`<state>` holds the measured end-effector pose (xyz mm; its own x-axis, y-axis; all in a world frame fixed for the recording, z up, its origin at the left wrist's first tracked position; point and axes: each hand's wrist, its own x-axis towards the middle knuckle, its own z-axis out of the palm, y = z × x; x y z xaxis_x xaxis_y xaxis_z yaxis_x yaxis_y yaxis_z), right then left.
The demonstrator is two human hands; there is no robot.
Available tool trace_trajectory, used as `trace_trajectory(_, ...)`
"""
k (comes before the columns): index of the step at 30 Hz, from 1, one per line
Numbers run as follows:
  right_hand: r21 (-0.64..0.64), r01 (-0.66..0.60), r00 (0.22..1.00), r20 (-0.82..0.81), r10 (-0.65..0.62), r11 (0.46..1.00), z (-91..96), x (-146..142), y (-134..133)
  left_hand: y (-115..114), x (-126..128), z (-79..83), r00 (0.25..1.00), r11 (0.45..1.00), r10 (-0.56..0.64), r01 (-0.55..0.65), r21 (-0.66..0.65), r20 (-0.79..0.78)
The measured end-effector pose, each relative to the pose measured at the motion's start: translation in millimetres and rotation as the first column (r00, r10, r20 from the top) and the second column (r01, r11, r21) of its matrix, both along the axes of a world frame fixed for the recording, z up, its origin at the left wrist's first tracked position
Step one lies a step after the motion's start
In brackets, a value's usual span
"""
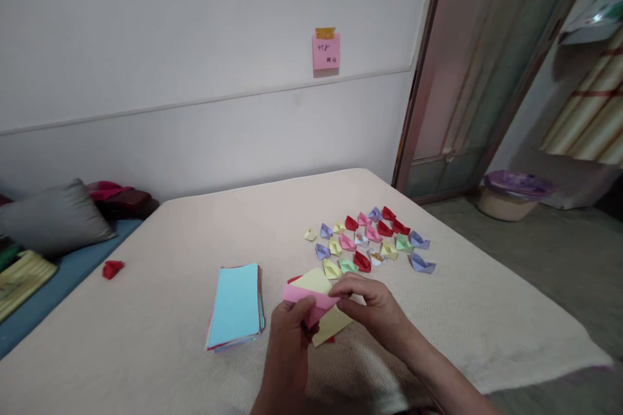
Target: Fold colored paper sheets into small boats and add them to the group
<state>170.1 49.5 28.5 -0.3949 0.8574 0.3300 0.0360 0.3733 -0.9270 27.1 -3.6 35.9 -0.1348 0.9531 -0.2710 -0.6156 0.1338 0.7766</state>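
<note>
I see that the left hand (292, 324) holds a pink paper (302, 296) between thumb and fingers, and the right hand (374, 297) pinches its right corner, just above a yellow sheet (337, 323). This pink paper is, in my judgement, only partly folded, while many small paper boats (361, 262) in various colours seem finished and stand in loose rows on the pale cloth (170, 240) beyond the hands. To the left lies a stack of flat sheets (237, 305), blue on top, so much folding probably remains.
</note>
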Motion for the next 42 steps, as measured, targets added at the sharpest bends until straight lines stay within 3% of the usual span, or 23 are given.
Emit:
trace_trajectory(4,0.014,-0.003,1.0,0.018,0.003,1.0,1.6,-0.3,-1.0,1.4,-0.5,-5.1,0.999,1.0,0.003,-0.003,-0.012,-0.045)
trace_trajectory(9,-0.003,0.008,1.0,0.028,-0.008,1.0,5.6,0.9,-2.7,5.2,-2.9,-19.2,0.986,0.995,0.096,-0.1,-0.02,-0.135)
trace_trajectory(12,-0.12,0.025,1.0,-0.001,-0.025,0.993,5.4,0.4,-3.3,5.7,-3.8,-21.2,0.981,0.991,0.131,-0.134,-0.007,-0.144)
trace_trajectory(17,-0.352,0.006,0.987,-0.149,-0.062,0.936,-5.3,-7.6,-1.5,5.8,-1.1,-14.6,0.971,0.984,0.175,-0.177,0.0,-0.161)
trace_trajectory(23,-0.378,0.011,0.981,-0.174,-0.083,0.926,-9.3,-11.9,-2.2,6.0,1.6,-14.3,0.96,0.979,0.201,-0.206,-0.004,-0.195)
trace_trajectory(30,-0.226,0.119,0.99,-0.047,-0.133,0.967,-7.0,-9.9,-3.4,8.3,-2.2,-25.1,0.972,0.99,0.135,-0.139,-0.008,-0.19)
trace_trajectory(35,0.039,0.139,0.988,0.063,-0.141,0.99,-9.4,-9.2,-2.3,8.6,-1.2,-22.0,0.986,0.994,0.104,-0.108,-0.019,-0.129)
trace_trajectory(39,0.223,0.102,0.982,0.135,-0.134,0.97,-11.6,-7.6,-3.2,6.8,-1.1,-22.0,0.983,0.997,0.065,-0.07,-0.022,-0.174)
trace_trajectory(42,0.385,0.066,0.95,0.259,-0.176,0.92,-13.8,-6.2,-3.2,5.6,-0.8,-22.8,0.976,0.999,0.039,-0.044,-0.019,-0.213)
